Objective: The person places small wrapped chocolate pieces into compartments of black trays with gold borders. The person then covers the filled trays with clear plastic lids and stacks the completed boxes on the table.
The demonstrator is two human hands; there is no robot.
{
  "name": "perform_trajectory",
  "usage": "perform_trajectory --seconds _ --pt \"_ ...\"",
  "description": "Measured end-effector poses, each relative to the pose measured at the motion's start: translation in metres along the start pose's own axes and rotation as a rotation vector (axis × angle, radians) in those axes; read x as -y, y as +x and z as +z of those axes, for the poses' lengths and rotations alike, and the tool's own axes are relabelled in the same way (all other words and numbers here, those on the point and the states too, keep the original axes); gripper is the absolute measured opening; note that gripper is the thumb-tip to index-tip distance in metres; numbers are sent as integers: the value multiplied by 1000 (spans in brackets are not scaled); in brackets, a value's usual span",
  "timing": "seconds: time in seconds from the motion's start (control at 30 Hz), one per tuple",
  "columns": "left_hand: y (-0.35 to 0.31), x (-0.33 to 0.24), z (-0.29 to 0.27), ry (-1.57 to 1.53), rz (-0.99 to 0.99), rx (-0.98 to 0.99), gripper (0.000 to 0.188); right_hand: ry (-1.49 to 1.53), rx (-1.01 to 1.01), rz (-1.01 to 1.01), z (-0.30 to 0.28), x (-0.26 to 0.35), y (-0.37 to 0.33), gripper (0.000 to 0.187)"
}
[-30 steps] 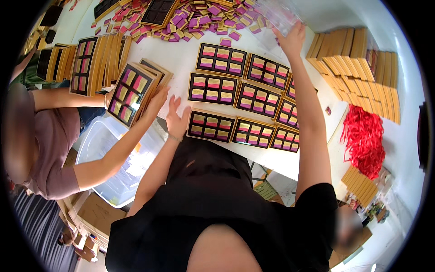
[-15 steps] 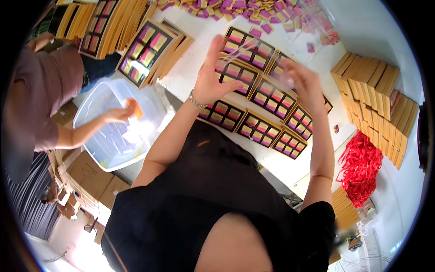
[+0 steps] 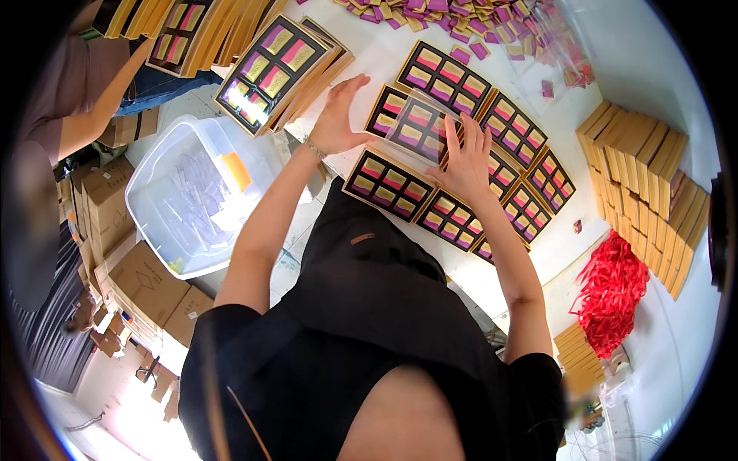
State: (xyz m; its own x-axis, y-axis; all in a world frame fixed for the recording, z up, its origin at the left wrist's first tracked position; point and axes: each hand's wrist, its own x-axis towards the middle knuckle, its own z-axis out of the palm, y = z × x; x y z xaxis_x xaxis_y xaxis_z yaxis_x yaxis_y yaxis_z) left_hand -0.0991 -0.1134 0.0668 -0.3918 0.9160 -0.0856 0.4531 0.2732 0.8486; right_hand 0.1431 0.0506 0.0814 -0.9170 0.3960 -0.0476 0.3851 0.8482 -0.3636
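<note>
"cover (image 3: pixel 421 123) first, the clear one: where does the head view put it?"

"over the left tray (image 3: pixel 387 111) of the middle row, off to one side, so that tray's left end shows bare. whether it rests on the tray, i can't tell."

"and the hands?"

"right hand (image 3: pixel 467 163) has its fingers on the cover's right end; i can't tell if the thumb pinches it. left hand (image 3: pixel 336 123) is just past the cover's left end, thumb and fingers spread wide."

"what crowds the cover?"

"filled trays (image 3: pixel 444 77) beyond it, to its right and on its near side, packed close. stacked trays (image 3: pixel 280 69) to its left, close by the left hand, glare on the top one."

"further out?"

"beyond the cover, loose wrapped pieces (image 3: pixel 430 17) in a heap, with clear plastic (image 3: pixel 547 46) at the right. far right of it, stacked boxes (image 3: pixel 634 154), and nearer the wearer, red shreds (image 3: pixel 611 292). well left of it, a clear bin (image 3: pixel 146 223) with an orange handle (image 3: pixel 237 170), and a co-worker's arm (image 3: pixel 96 127)."
</note>
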Motion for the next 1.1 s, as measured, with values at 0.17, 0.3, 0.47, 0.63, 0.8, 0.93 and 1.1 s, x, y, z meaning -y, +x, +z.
perform_trajectory --seconds 0.17,0.3,0.47,0.63,0.8,0.93,1.1 --pt "23 20 6 405 23 264 129 -54 23 -32 4 -5 8 120" --pt "23 33 10 353 56 258 133 -110 70 -144 9 6 17 121" --pt "11 55 0 275 126 195 136 -86 36 -175 22 18 32 118" --pt "6 58 4 314 116 166 140 -128 77 -171 30 29 47 117" --pt "6 59 4 265 75 169 131 -179 24 -220 36 22 45 108" --pt "10 50 2 333 23 188 129 -136 37 -226 33 18 44 101" --pt "10 54 3 330 43 194 130 -50 -63 -266 39 14 40 98"
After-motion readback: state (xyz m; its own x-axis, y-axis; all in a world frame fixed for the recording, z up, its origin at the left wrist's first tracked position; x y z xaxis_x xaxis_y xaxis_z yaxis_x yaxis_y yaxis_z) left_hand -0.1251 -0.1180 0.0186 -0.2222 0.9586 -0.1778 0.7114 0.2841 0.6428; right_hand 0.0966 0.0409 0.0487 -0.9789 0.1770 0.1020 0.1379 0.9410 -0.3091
